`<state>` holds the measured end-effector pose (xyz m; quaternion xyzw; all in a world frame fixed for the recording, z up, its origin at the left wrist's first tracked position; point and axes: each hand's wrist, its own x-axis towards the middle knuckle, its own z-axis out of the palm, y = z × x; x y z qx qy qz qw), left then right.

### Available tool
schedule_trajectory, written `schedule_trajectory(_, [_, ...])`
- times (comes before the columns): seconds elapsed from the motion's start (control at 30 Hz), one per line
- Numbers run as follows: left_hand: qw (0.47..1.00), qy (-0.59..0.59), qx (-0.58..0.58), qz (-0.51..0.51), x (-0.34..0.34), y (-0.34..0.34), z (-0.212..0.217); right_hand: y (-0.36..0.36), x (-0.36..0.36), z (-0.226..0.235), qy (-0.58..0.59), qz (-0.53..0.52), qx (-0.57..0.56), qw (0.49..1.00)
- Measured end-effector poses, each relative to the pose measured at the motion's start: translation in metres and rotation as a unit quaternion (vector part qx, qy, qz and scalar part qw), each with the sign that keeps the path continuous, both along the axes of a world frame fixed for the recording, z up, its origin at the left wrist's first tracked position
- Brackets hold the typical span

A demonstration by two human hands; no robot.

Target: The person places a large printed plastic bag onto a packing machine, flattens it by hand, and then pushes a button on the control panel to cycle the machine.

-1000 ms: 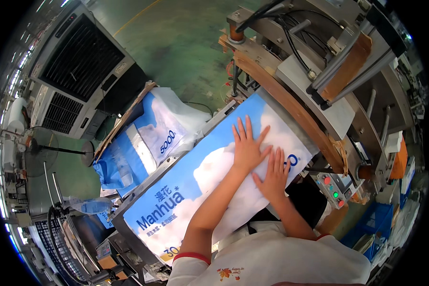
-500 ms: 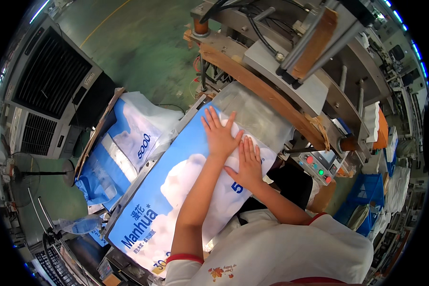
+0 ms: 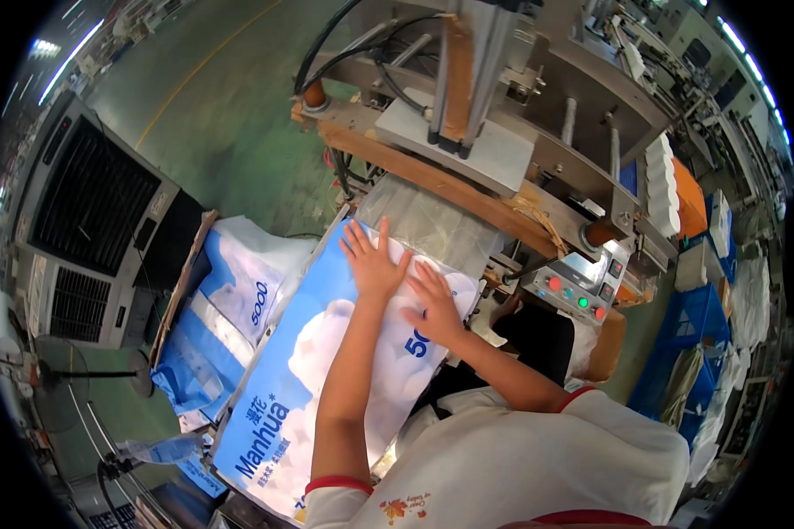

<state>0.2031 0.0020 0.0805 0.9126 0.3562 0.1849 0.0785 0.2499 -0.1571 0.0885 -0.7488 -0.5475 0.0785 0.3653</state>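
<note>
Across the work table in front of me lies a large flat plastic packaging bag (image 3: 322, 353), blue and white with a cloud-like print. My left hand (image 3: 376, 264) rests flat on its far part, fingers spread. Just to the right, my right hand (image 3: 435, 307) also lies flat on the bag with its fingers stretched out. A clear film end (image 3: 428, 220) lies beyond my fingertips and runs under the front bar (image 3: 432, 187) of a press-like machine (image 3: 467, 150). Neither hand grips anything.
Left of the table, more blue and white bags (image 3: 229, 300) lie beside a cardboard edge (image 3: 183, 286). A control box (image 3: 577, 289) with red and green buttons sits at the right. Blue crates (image 3: 688, 344) stand farther right; an air cooler (image 3: 97, 212) and a fan (image 3: 62, 375) are at left.
The view has shifted, so the machine appears farther left. My hands stay flat on the bag, and my right hand sits slightly farther from the left one.
</note>
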Motion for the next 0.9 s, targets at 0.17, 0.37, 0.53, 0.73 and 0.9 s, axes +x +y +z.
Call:
schedule_trajectory(0.17, [0.999,0.039,0.014,0.013,-0.002,-0.001,0.001,-0.058,0.074,-0.061,0.521,-0.280,0.158,0.791])
schedule_trajectory(0.37, [0.999,0.035,0.024,-0.004,0.001,-0.002,0.000,-0.019,0.139,-0.052,0.725,-0.154,0.231,0.631])
schedule_trajectory(0.53, [0.997,-0.066,-0.040,-0.028,-0.004,0.009,-0.003,-0.093,0.077,-0.081,0.585,-0.256,0.268,0.721])
schedule_trajectory(0.73, [0.995,0.052,0.054,0.070,-0.056,-0.050,0.009,-0.093,-0.005,0.012,0.078,0.045,0.134,0.987])
schedule_trajectory(0.9, [0.991,0.083,0.000,0.108,-0.062,-0.079,0.006,-0.083,-0.035,0.004,-0.103,0.191,-0.002,0.976])
